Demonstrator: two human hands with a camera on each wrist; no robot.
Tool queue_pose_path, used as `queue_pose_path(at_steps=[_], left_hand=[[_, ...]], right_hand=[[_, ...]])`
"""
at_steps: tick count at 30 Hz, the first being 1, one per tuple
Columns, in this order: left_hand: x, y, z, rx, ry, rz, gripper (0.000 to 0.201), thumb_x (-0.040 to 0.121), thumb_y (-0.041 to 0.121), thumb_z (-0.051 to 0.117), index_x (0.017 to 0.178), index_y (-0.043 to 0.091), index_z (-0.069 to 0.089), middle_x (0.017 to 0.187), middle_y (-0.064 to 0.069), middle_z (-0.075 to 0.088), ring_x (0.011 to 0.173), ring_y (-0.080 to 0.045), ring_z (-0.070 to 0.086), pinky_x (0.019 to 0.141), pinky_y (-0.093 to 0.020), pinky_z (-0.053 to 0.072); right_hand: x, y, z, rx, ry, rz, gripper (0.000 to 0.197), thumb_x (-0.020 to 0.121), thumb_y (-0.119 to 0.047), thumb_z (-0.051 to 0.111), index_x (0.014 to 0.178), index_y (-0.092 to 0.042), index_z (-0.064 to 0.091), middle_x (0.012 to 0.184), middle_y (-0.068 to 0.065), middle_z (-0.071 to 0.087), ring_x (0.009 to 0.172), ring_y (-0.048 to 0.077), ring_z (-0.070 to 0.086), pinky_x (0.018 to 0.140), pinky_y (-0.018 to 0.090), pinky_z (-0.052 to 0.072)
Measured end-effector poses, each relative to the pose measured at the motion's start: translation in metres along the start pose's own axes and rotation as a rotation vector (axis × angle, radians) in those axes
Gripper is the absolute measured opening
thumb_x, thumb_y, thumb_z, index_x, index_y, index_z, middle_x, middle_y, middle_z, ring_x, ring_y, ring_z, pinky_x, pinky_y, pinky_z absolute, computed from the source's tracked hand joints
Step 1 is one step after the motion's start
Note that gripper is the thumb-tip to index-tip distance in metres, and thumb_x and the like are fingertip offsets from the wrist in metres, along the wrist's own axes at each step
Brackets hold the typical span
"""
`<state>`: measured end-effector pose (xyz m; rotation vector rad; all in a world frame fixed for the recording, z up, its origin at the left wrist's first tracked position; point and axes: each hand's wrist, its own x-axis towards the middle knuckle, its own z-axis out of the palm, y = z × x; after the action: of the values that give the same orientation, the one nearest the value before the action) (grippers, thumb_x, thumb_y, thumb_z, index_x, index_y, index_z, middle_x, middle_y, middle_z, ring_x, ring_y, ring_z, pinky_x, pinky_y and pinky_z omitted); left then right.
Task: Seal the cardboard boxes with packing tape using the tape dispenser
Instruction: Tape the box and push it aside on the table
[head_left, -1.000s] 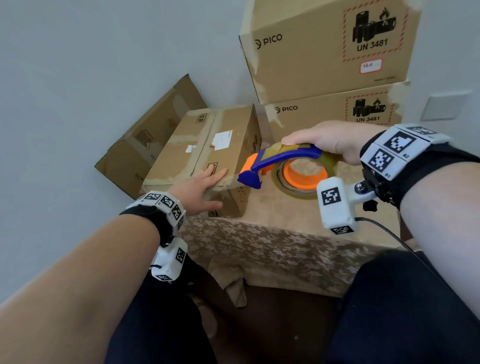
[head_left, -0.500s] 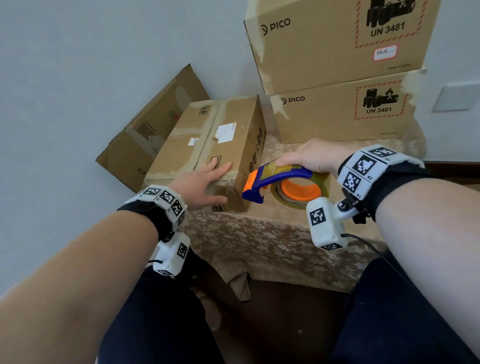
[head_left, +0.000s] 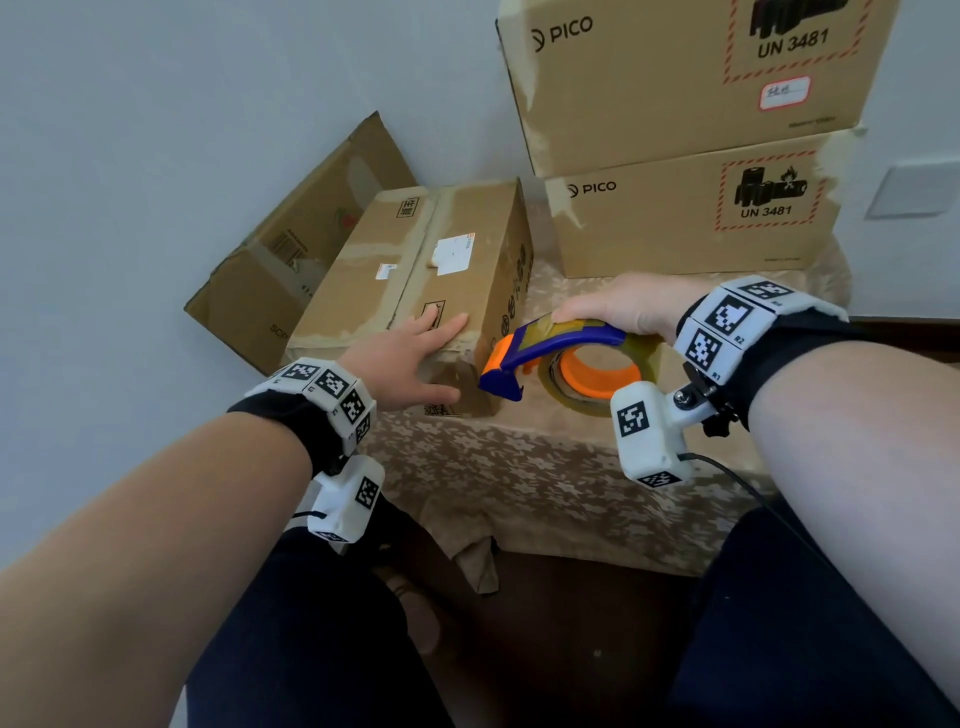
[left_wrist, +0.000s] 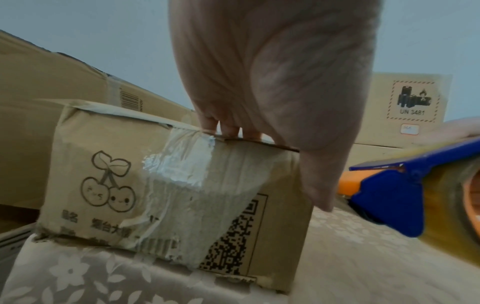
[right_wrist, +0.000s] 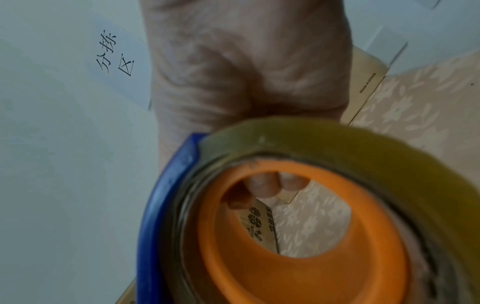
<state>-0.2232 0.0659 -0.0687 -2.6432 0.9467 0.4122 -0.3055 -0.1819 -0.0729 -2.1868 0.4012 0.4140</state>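
Observation:
A small cardboard box (head_left: 415, 270) with old tape along its seams lies on the cloth-covered table (head_left: 545, 467). My left hand (head_left: 410, 358) lies flat on its near top corner, fingers straight, thumb down the front face (left_wrist: 182, 195). My right hand (head_left: 623, 312) grips the blue and orange tape dispenser (head_left: 566, 358) from above, fingers curled round its handle. The dispenser's blue nose sits just right of the box's near corner, close to my left thumb (left_wrist: 319, 185). The tape roll (right_wrist: 311, 216) fills the right wrist view.
Two large PICO boxes (head_left: 685, 208) are stacked at the back right of the table. Another cardboard box (head_left: 291, 270) leans against the wall at the left. The tablecloth's edge hangs in front of my knees.
The dispenser has come down and slightly toward the box's near corner. My left hand stays pressed on the box. The view has tilted down a little.

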Motion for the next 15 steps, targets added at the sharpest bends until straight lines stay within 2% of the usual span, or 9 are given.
queue_pose_path(at_steps=[3, 8, 12, 15], left_hand=[[0.003, 0.007, -0.003, 0.043, 0.011, -0.018, 0.095, 0.086, 0.059, 0.055, 0.148, 0.040, -0.014, 0.160, -0.005, -0.005, 0.145, -0.025, 0.020, 0.110, -0.040, 0.033], [0.016, 0.029, 0.000, 0.062, 0.131, 0.011, 0.092, 0.090, 0.032, 0.063, 0.152, 0.025, -0.005, 0.161, -0.003, 0.000, 0.144, -0.025, 0.022, 0.110, -0.041, 0.036], [0.021, 0.039, -0.002, 0.099, 0.152, -0.004, 0.086, 0.092, 0.030, 0.059, 0.152, 0.025, -0.003, 0.161, -0.004, 0.002, 0.144, -0.028, 0.022, 0.109, -0.044, 0.037], [0.024, 0.043, 0.000, 0.094, 0.147, -0.045, 0.086, 0.093, 0.027, 0.058, 0.152, 0.028, -0.004, 0.160, -0.005, 0.001, 0.143, -0.030, 0.022, 0.107, -0.047, 0.039]], right_hand=[[0.000, 0.000, 0.004, -0.006, 0.013, -0.012, 0.048, 0.075, -0.063, 0.063, 0.069, -0.016, 0.055, 0.076, 0.010, 0.055, 0.076, 0.025, 0.051, 0.075, 0.034, 0.040], [-0.007, 0.003, 0.005, -0.005, -0.009, -0.046, 0.042, 0.087, -0.056, 0.054, 0.063, -0.021, 0.051, 0.086, 0.013, 0.051, 0.083, 0.026, 0.048, 0.080, 0.035, 0.038], [-0.008, 0.014, 0.004, 0.061, 0.055, -0.066, 0.033, 0.085, -0.053, 0.059, 0.089, -0.021, 0.061, 0.100, 0.009, 0.057, 0.092, 0.024, 0.052, 0.087, 0.035, 0.043], [-0.009, 0.018, 0.008, 0.038, 0.017, -0.086, 0.036, 0.088, -0.057, 0.051, 0.074, -0.024, 0.058, 0.087, 0.013, 0.053, 0.082, 0.027, 0.051, 0.077, 0.034, 0.038]])
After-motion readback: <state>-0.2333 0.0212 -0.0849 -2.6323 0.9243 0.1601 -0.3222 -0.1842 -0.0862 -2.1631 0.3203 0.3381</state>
